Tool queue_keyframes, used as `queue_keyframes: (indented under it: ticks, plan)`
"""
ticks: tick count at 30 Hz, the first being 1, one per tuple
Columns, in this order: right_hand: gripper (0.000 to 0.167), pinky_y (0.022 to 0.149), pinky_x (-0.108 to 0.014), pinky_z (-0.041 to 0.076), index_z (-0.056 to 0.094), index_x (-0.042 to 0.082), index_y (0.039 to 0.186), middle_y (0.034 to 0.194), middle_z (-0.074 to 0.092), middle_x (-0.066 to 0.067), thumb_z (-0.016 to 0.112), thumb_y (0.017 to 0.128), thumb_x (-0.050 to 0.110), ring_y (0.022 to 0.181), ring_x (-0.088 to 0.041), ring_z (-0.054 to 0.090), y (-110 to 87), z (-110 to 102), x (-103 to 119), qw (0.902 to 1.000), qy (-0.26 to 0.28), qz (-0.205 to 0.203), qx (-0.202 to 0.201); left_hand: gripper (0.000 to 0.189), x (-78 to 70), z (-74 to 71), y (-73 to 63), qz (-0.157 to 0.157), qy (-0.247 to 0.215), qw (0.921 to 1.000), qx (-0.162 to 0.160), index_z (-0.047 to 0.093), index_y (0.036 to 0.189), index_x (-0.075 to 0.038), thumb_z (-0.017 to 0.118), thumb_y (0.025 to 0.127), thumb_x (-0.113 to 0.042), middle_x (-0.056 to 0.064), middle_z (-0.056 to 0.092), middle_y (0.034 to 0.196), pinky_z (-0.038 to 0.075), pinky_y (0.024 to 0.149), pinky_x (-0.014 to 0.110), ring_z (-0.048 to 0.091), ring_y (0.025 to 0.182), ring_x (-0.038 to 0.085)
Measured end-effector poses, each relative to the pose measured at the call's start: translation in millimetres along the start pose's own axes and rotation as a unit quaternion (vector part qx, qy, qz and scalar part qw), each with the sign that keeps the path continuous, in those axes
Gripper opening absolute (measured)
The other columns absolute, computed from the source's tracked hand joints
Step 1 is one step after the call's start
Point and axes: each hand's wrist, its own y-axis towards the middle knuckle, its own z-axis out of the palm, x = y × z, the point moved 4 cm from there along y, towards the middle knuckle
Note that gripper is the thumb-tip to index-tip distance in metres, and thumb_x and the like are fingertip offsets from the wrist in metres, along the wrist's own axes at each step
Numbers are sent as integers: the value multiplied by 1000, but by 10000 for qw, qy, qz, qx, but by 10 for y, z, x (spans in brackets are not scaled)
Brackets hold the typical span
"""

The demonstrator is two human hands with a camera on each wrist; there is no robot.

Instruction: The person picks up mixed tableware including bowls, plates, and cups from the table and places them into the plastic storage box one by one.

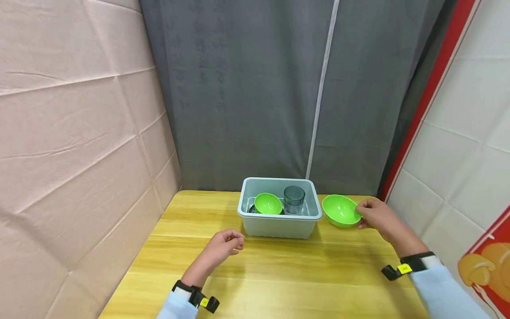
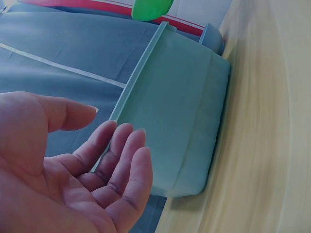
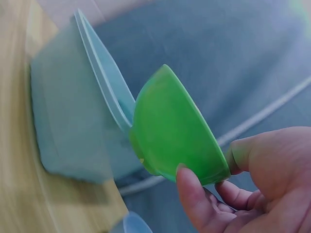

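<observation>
My right hand pinches the rim of a green bowl, thumb on one side and fingers on the other. In the right wrist view the bowl is tilted and held above the table, beside the bin. A second green bowl sits inside the light blue-green bin, left of a clear drinking glass. Something dark lies partly hidden under that bowl. My left hand hovers in front of the bin's left side, fingers loosely bent, holding nothing.
The bin stands toward the back of a wooden table. Beyond its right end is a blue object, only partly visible. A grey curtain hangs behind; pale cloth walls flank the table.
</observation>
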Motion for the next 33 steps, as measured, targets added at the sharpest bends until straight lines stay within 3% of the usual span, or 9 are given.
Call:
queue_keyframes:
  ticks: [11, 18, 25, 33]
  plan:
    - [18, 68, -37, 67, 58, -8, 113, 99, 64, -15, 60, 105, 8, 74, -24, 71, -199, 687, 269, 9987, 212, -344, 300, 23, -212, 196, 72, 262, 5, 9995, 168, 71, 121, -2, 67, 111, -22, 17, 73, 117, 62, 98, 48, 72, 107, 25]
    - [11, 64, -41, 67, 61, -5, 107, 95, 63, -14, 63, 100, 4, 66, -25, 68, -232, 1169, 374, 9962, 425, -378, 662, 26, -340, 402, 143, 395, -399, 9982, 214, 70, 121, 2, 68, 109, -21, 16, 72, 114, 64, 94, 45, 72, 102, 24]
    - [9, 64, -45, 67, 60, -3, 104, 88, 59, -10, 65, 98, 2, 64, -23, 65, -205, 1541, 362, 9943, 392, -490, 856, 27, -335, 550, 149, 317, -828, 9960, 150, 70, 123, 3, 68, 110, -21, 20, 72, 115, 66, 88, 39, 71, 98, 24]
    - [8, 61, -41, 66, 61, -2, 102, 85, 61, -12, 66, 98, 1, 63, -24, 68, -219, 1737, 338, 9929, 604, -429, 935, 32, -273, 619, 132, 280, -861, 9959, 37, 68, 128, 6, 69, 109, -21, 11, 70, 110, 67, 87, 45, 73, 96, 23]
